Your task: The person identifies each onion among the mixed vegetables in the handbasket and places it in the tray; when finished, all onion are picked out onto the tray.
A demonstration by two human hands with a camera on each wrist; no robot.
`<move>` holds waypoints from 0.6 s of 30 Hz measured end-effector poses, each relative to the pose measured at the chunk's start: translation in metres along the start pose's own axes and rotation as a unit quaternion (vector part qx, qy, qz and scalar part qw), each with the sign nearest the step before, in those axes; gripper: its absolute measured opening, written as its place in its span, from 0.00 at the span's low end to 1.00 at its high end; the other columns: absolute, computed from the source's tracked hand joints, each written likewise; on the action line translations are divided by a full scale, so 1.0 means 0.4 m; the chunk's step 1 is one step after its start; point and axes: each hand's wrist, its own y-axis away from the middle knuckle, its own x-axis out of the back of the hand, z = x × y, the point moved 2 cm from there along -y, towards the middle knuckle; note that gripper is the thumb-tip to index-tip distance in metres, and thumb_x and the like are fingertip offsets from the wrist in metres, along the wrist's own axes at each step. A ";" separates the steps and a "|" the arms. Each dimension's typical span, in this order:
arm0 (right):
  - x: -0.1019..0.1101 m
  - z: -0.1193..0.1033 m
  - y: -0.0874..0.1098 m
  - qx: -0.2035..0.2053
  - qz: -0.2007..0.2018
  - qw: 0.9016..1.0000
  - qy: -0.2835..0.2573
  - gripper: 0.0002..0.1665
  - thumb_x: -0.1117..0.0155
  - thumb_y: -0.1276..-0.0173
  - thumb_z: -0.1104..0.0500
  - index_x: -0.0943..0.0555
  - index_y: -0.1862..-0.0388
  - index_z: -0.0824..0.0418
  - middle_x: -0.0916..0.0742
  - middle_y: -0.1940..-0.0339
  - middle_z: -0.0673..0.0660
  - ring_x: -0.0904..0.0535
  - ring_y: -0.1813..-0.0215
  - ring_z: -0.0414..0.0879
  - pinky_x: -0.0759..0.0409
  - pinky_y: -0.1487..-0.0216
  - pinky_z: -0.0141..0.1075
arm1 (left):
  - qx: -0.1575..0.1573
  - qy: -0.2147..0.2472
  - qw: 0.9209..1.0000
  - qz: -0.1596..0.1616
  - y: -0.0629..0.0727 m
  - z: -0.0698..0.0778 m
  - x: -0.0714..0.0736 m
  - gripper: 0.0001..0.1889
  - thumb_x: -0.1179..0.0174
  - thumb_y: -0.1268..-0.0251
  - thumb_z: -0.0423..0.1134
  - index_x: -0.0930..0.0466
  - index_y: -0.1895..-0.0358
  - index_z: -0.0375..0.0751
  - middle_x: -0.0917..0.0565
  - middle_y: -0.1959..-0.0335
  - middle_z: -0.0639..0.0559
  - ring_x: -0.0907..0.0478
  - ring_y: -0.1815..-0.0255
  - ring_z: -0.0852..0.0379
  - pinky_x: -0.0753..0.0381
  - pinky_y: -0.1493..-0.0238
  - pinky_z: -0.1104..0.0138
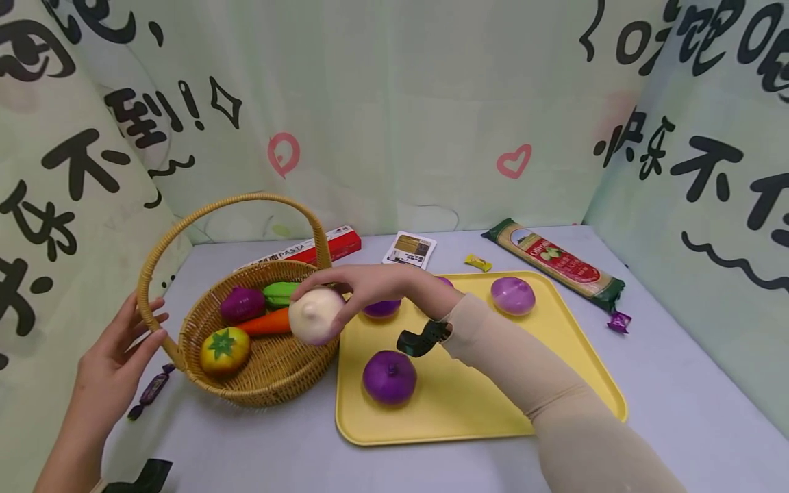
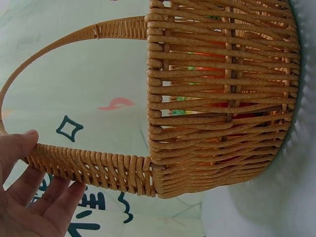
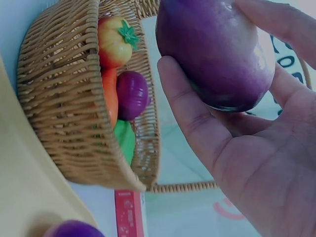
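A wicker basket (image 1: 271, 390) stands at the left of the table. My left hand (image 1: 114, 370) holds the side of its arched handle (image 2: 98, 165), thumb on one side and fingers on the other. Above the basket's right rim, my right hand (image 1: 376, 284) grips a white-and-purple turnip (image 1: 316, 318); its purple side (image 3: 217, 54) shows in the right wrist view. Inside the basket lie a yellow-red tomato (image 1: 224, 350), an orange carrot (image 1: 268, 323), a purple onion (image 1: 243, 305) and a green vegetable (image 1: 280, 294), partly hidden by the turnip.
A yellow tray (image 1: 481, 397) carries a dark purple onion (image 1: 390, 378), a lighter purple vegetable (image 1: 514, 296) and others partly behind my right arm. Around them lie a pasta box (image 1: 335, 243), a card (image 1: 409, 249), a long green-red packet (image 1: 561, 263) and wrapped candies (image 1: 151, 390).
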 end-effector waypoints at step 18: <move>0.038 0.021 0.161 -0.008 0.063 0.998 -0.021 0.35 0.29 0.43 0.59 0.31 0.37 0.49 0.24 0.40 0.48 0.27 0.41 0.45 0.27 0.39 0.40 | 0.009 0.004 1.000 -0.004 -0.002 -0.006 -0.001 0.34 0.46 0.32 0.41 0.51 0.27 0.67 0.30 0.36 0.71 0.36 0.47 0.89 0.34 0.56 0.94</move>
